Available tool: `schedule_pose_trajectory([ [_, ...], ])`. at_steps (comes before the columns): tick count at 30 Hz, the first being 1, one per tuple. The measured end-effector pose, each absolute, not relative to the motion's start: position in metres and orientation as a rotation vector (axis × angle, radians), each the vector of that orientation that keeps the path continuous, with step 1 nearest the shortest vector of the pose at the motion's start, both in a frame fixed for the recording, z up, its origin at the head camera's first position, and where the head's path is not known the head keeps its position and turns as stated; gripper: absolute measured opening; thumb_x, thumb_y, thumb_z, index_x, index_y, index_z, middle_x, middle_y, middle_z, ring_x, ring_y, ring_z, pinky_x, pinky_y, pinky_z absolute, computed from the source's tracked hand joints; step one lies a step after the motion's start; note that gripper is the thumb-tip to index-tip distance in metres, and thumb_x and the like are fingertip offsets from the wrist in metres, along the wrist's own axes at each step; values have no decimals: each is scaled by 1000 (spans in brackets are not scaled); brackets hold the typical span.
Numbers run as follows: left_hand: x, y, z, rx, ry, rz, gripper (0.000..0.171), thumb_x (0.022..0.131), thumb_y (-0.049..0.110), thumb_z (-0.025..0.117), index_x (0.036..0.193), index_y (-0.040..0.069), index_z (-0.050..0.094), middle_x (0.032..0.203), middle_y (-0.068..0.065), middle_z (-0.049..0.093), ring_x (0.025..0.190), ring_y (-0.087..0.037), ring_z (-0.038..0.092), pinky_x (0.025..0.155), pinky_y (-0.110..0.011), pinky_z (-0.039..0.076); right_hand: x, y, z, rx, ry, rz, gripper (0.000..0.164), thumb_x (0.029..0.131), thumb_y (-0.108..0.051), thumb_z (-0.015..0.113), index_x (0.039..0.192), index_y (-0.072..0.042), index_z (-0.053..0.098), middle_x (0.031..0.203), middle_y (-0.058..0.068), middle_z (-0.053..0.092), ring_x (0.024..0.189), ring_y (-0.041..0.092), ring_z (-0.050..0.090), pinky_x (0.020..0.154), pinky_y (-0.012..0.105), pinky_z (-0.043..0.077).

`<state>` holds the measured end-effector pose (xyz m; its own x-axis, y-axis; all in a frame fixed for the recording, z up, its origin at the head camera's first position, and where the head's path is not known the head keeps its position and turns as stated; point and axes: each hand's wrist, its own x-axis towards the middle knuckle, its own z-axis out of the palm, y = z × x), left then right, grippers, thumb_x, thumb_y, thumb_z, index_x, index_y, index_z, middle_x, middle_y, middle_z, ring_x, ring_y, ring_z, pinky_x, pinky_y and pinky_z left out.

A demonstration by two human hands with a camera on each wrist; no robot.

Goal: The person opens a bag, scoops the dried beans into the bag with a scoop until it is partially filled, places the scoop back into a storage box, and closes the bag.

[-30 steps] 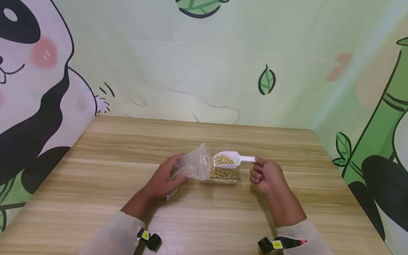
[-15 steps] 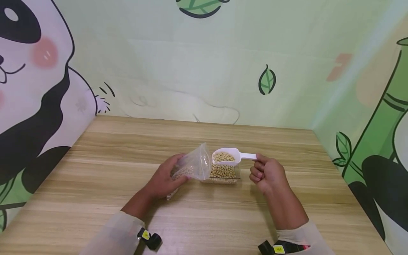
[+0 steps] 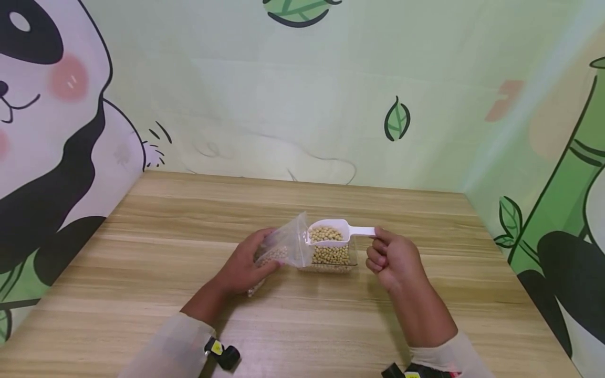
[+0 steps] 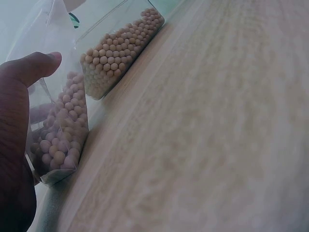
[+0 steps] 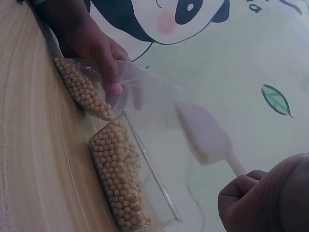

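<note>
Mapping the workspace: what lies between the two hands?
The head view shows the plastic bag, clear box and white scoop; the right-wrist view shows the scoop above the box.

wood-grain tabletop (image 3: 307,336), its far edge meeting a pale green mural wall (image 3: 264,94). painted at left, a cartoon panda (image 3: 61,126); right of centre, a small black-outlined leaf (image 3: 397,121); at far right, a green bamboo stalk (image 3: 564,184) (a whitish light streak (image 3: 522,94) slants beside it).

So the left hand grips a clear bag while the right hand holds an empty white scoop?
Not quite: the white scoop isn't empty; the head view shows beans in it. The left hand does grip the clear bag, and the right hand the scoop.
</note>
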<state>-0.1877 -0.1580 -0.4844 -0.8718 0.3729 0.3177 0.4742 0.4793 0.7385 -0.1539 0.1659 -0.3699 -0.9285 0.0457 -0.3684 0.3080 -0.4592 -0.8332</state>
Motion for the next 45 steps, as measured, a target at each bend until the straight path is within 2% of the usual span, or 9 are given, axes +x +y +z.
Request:
schedule_pose_trajectory([
  [8, -186, -156, -482, -735, -2605, -1366, 68, 96, 20, 82, 156, 6, 52, 150, -18, 64, 128, -32, 63, 111, -59, 48, -141, 153, -363, 465, 1771, -2478, 36, 117, -21, 49, 82, -14, 44, 62, -8, 32, 50, 6, 31, 52, 22, 26],
  [20, -186, -157, -485, -739, -2597, -1367, 69, 95, 20, 82, 156, 7, 53, 151, -17, 64, 131, -33, 63, 113, -60, 48, -130, 141, -356, 413, 1986, -2469, 32, 113, -21, 60, 85, -8, 51, 61, -7, 34, 48, 6, 35, 52, 23, 28],
  [35, -188, -157, -483, -759, -2579, -1359, 68, 95, 20, 83, 154, 6, 54, 149, -17, 65, 128, -31, 64, 111, -59, 49, -121, 136, -346, 379, 2257, -2396, 26, 114, -23, 59, 102, 1, 59, 60, -7, 40, 53, 8, 35, 52, 23, 30],
  [45, -186, -156, -481, -760, -2575, -1353, 70, 93, 18, 84, 154, 5, 53, 148, -19, 65, 126, -31, 64, 111, -57, 49, -120, 139, -351, 329, 2472, -2435, 25, 113, -20, 60, 100, 1, 63, 59, -8, 42, 53, 8, 36, 50, 23, 29],
])
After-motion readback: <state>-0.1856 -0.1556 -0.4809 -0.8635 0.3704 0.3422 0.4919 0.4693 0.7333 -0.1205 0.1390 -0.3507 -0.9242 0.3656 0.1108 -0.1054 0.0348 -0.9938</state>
